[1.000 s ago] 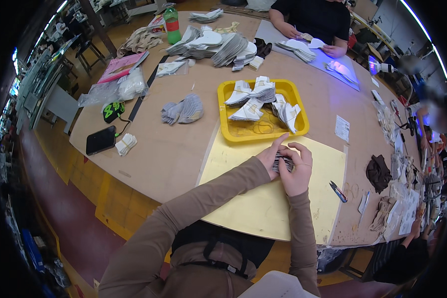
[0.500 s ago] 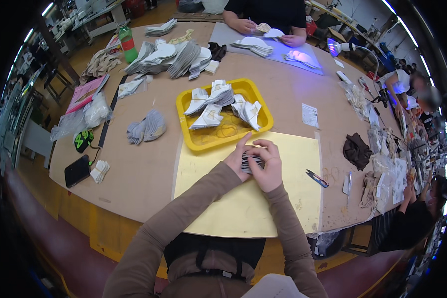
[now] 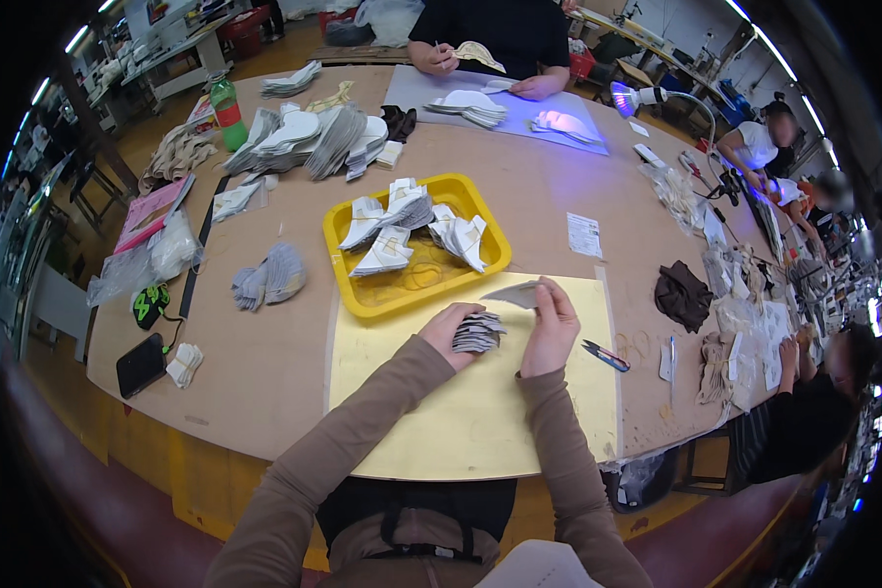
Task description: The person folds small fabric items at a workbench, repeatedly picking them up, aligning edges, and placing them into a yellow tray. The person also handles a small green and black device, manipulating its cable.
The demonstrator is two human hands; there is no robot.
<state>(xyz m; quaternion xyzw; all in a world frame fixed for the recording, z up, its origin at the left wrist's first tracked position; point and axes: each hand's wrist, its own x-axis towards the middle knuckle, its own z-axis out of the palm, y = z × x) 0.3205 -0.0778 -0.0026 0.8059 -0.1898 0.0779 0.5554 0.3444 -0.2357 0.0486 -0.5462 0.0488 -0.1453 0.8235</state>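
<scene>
My left hand [image 3: 448, 331] is closed around a stack of thin grey-and-white cut pieces [image 3: 478, 333], their layered edges facing right. Off to its right, my right hand [image 3: 555, 330] pinches a single curved grey piece [image 3: 513, 294] between thumb and fingers, apart from the stack. Both hands are above a yellow sheet [image 3: 441, 421] on the table. Just beyond them stands a yellow tray [image 3: 370, 310], holding several banded bundles of white pieces [image 3: 386, 251] and loose rubber bands [image 3: 423, 277].
Thread snips [image 3: 606, 356] lie right of my right hand. Leftward are a grey bundle [image 3: 270, 277], a phone [image 3: 141, 366] and a small white bundle [image 3: 185, 365]. Large piles of pieces [image 3: 314, 137] and a green bottle [image 3: 228, 113] stand farther back. Across the table, a person [image 3: 490, 34] handles similar pieces under a lamp [image 3: 637, 97].
My hands have come apart. The right one has moved right with a single piece, while the left keeps the stack. The whole view has shifted slightly.
</scene>
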